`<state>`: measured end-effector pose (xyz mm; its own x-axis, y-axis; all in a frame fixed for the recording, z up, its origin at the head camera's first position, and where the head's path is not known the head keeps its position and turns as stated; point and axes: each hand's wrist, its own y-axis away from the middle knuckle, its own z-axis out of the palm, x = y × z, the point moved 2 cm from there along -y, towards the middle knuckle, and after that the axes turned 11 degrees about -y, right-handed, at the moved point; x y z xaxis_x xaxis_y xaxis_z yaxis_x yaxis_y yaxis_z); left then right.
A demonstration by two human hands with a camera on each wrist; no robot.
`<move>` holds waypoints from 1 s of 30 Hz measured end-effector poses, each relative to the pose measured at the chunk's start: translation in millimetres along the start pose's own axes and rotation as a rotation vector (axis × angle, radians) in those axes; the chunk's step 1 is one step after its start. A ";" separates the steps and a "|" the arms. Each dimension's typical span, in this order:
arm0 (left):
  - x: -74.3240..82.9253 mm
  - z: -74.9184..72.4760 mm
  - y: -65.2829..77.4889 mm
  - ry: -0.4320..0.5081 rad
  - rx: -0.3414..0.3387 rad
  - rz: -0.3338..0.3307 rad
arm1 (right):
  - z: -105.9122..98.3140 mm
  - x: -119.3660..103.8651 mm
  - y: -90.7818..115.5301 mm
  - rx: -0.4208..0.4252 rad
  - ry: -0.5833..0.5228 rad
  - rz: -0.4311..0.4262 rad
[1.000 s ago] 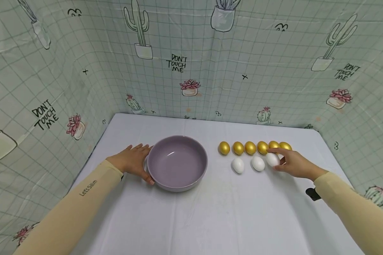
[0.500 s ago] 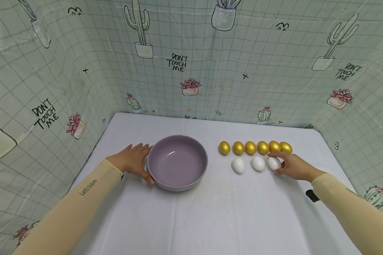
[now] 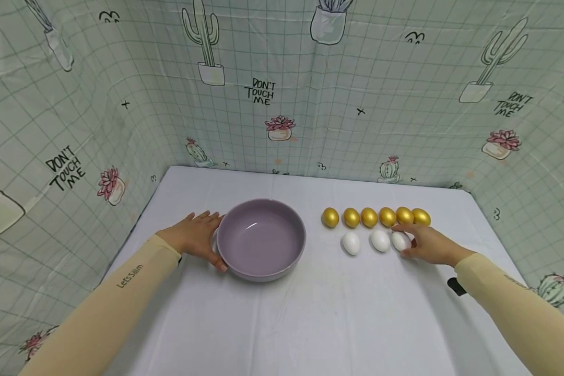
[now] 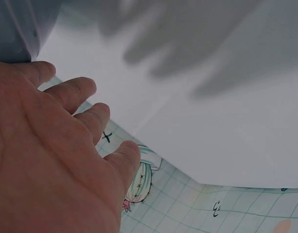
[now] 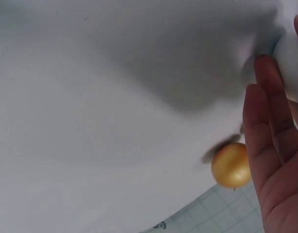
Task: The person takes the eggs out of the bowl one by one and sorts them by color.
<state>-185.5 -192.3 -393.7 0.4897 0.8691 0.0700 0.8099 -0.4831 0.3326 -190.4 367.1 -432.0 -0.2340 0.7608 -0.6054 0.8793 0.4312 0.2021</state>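
A mauve bowl point(image 3: 261, 240) stands on the table's left half, its inside bare. My left hand point(image 3: 194, 237) lies spread along the bowl's left side, fingers straight, thumb at the near rim; the left wrist view shows the fingers point(image 4: 73, 94) extended beside the bowl wall point(image 4: 22, 29). At the right, my right hand point(image 3: 430, 244) pinches a white egg point(image 3: 400, 241) between thumb and fingers, low at the table. That egg point(image 5: 290, 68) shows partly behind the fingers in the right wrist view. Two other white eggs, a middle one point(image 3: 380, 241) and a left one point(image 3: 351, 243), lie alongside.
Behind the white eggs runs a row of several golden eggs point(image 3: 368, 217), the rightmost golden egg point(image 3: 421, 216) just beyond my right hand. A white cloth covers the table point(image 3: 282, 329). Patterned fabric point(image 3: 338, 104) with cactus drawings hangs at the back and both sides.
The right hand has lowered the white egg to the table and shifted it slightly left, toward the middle white egg. My left hand and the bowl have stayed put.
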 end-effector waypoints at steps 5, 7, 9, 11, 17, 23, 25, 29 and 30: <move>-0.7 0.1 -0.5 -0.003 -0.001 -0.002 | 0.4 0.6 -1.0 -0.001 0.000 0.009; -0.8 0.4 -0.7 -0.004 -0.001 -0.004 | 0.6 1.5 -1.4 -0.001 0.004 0.009; -0.8 0.7 -0.9 -0.004 -0.002 -0.005 | 0.5 2.1 -1.6 0.000 0.010 0.008; -0.7 0.7 -0.9 -0.002 -0.003 -0.007 | 0.3 2.3 -1.6 0.001 0.016 0.008; 0.1 0.4 -0.3 0.004 -0.006 -0.008 | -0.5 -0.9 0.5 0.014 0.015 0.008; -0.3 0.8 0.0 0.013 -0.006 -0.006 | -0.5 -3.0 2.3 0.014 0.034 0.019; -0.7 1.8 0.0 0.015 -0.008 -0.007 | -0.6 -3.2 3.7 0.017 0.046 0.020; -1.9 4.1 0.2 0.026 -0.008 -0.006 | -1.6 -5.2 10.1 0.033 0.059 0.044; -2.2 4.4 0.6 0.027 -0.009 -0.004 | -2.2 -6.0 12.6 0.038 0.064 0.054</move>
<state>-184.7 -195.0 -397.8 0.4776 0.8735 0.0943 0.8086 -0.4790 0.3417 -178.7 369.1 -424.1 -0.2108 0.8125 -0.5435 0.9063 0.3707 0.2028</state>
